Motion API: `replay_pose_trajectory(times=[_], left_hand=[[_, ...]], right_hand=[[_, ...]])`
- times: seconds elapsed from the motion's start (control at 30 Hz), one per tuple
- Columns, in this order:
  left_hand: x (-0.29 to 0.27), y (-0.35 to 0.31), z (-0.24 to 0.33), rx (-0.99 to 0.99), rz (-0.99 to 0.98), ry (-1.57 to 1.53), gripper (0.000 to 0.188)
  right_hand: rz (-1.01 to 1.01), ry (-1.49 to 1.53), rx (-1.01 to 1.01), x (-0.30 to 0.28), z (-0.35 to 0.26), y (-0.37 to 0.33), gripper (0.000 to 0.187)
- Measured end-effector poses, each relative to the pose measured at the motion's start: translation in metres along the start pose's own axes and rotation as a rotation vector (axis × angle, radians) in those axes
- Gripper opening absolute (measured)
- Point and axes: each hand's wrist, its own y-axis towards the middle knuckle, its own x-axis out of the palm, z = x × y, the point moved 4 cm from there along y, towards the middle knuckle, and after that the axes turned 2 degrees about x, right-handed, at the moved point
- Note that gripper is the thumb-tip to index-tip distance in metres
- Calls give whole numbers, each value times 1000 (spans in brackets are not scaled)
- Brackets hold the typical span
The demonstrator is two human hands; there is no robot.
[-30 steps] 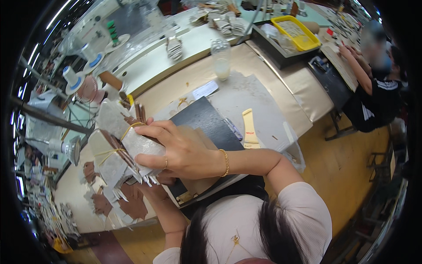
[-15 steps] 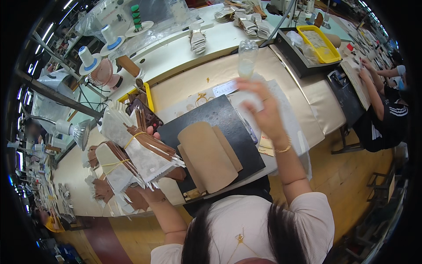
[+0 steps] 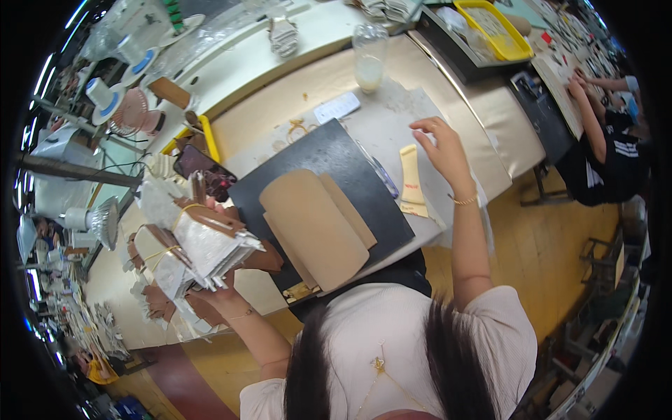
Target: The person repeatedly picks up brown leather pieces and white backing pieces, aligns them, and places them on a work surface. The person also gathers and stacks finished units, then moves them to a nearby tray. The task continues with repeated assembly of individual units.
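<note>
My left hand (image 3: 222,299) is closed round a banded bundle of white and brown cut pieces (image 3: 213,241), its fingers partly hidden by them. Against that lies a second bundle (image 3: 161,259), also held by a yellow rubber band. My right hand (image 3: 446,159) is raised over the right part of the table, fingers apart and nothing in them. Just left of it lies a cream strip (image 3: 411,175) with red print. In front of me, brown curved panels (image 3: 315,224) rest stacked on a black board (image 3: 318,157).
Beyond the board are loose rubber bands (image 3: 297,131), a white labelled card (image 3: 337,107) and a clear bottle (image 3: 369,66). A phone (image 3: 203,166) lies by a yellow bin (image 3: 211,138). A pen-like tool (image 3: 381,175) lies along the board's right edge. A co-worker (image 3: 609,133) sits far right.
My right hand has moved right and slowed from a blur, uncovering more of the cream strip. My left hand keeps its bundle. The whole view has shifted a little.
</note>
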Motion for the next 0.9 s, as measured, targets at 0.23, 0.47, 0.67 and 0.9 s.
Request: replay_pose_trajectory(times=[0.23, 0.47, 0.67, 0.9], left_hand=[[0, 4, -12, -159, -263, -254, 65], [-26, -8, -11, -119, -147, -286, 74], [-1, -18, -2, -105, -72, -312, 77], [-13, -46, 30, 62, -168, -334, 69]], right_hand=[[-200, -48, 35, 48, 15, 2, 11], [-329, 59, -190, 134, -41, 64, 13], [-307, -404, -207, 215, -80, 117, 30], [-422, -472, -60, 238, -65, 119, 27]])
